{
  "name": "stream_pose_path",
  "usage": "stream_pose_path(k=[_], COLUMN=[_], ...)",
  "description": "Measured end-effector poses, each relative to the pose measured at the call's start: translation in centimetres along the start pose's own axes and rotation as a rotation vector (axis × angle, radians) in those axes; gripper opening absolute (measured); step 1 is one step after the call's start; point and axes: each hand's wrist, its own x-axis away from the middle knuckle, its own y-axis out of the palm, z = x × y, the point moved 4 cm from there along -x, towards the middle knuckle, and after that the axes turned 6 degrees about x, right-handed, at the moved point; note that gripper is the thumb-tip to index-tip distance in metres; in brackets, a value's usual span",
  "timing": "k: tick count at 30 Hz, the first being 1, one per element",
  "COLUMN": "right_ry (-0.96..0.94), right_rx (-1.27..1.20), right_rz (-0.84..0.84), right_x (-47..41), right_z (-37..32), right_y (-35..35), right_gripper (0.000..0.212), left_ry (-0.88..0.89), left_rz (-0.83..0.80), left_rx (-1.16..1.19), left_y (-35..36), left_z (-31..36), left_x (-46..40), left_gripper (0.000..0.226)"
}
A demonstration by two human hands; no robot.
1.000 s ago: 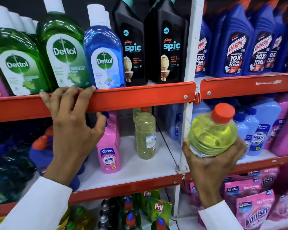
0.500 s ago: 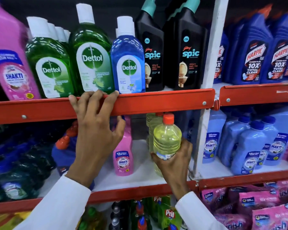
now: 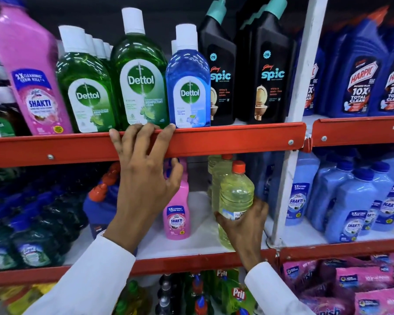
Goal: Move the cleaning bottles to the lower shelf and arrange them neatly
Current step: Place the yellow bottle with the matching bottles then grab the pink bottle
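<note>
My right hand (image 3: 246, 226) grips a clear yellow-green bottle with an orange cap (image 3: 236, 196), upright at the right end of the lower white shelf (image 3: 191, 243). Just behind it stand two more yellow bottles (image 3: 218, 176). A small pink Shakti bottle (image 3: 176, 212) stands to its left. My left hand (image 3: 143, 173) rests on the red front rail of the upper shelf (image 3: 237, 138), fingers hooked over its top edge, holding no bottle.
The upper shelf carries green and blue Dettol bottles (image 3: 141, 80), black Spic bottles (image 3: 266, 69) and a large pink Shakti bottle (image 3: 30, 76). A white upright post (image 3: 291, 133) bounds the bay on the right. Beyond the post stand blue Harpic bottles (image 3: 359, 76) and pale blue Shakti bottles (image 3: 350, 201).
My right hand carried the yellow bottle from in front of the right bay leftward into the lower shelf and lowered it in front of the other yellow bottles. My left hand stayed on the rail.
</note>
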Motion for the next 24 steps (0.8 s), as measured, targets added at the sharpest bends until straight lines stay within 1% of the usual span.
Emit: stream_pose_path(k=[3, 5, 8, 11, 15, 18, 21, 24], right_ry=[-0.020, -0.080, -0.235, -0.419, -0.645, -0.761, -0.872, -0.912], right_rx=[0.069, 0.070, 0.028, -0.026, -0.157, -0.218, -0.249, -0.186], right_rz=[0.067, 0.139, 0.231, 0.300, 0.296, 0.245, 0.178, 0.081], right_x=[1.3, 2.3, 3.5, 4.0, 4.8, 5.3, 6.2, 6.5], right_z=[-1.3, -3.3, -7.7, -13.2, -20.7, -26.0, -32.2, -37.7], right_y=[-1.0, -2.1, -4.2, -5.8, -6.2, -5.4, -3.6, -0.8], right_gripper=[0.111, 0.112, 0.096, 0.075, 0.056, 0.051, 0.057, 0.069], left_ry=[0.041, 0.063, 0.072, 0.084, 0.018, -0.025, -0.075, -0.114], left_rz=[-0.032, -0.018, 0.070, 0.149, 0.195, 0.172, 0.142, 0.098], left_rx=[-0.017, 0.001, 0.009, -0.054, -0.114, -0.133, -0.147, -0.152], left_y=[-0.4, -1.0, -2.7, -4.8, -7.5, -8.3, -9.5, -9.9], left_z=[-0.3, -0.9, -2.6, -5.2, -8.8, -10.4, -12.1, -13.7], left_x=[0.3, 0.8, 1.9, 2.8, 3.2, 3.5, 3.7, 3.5], left_gripper=[0.063, 0.064, 0.056, 0.049, 0.050, 0.055, 0.062, 0.066])
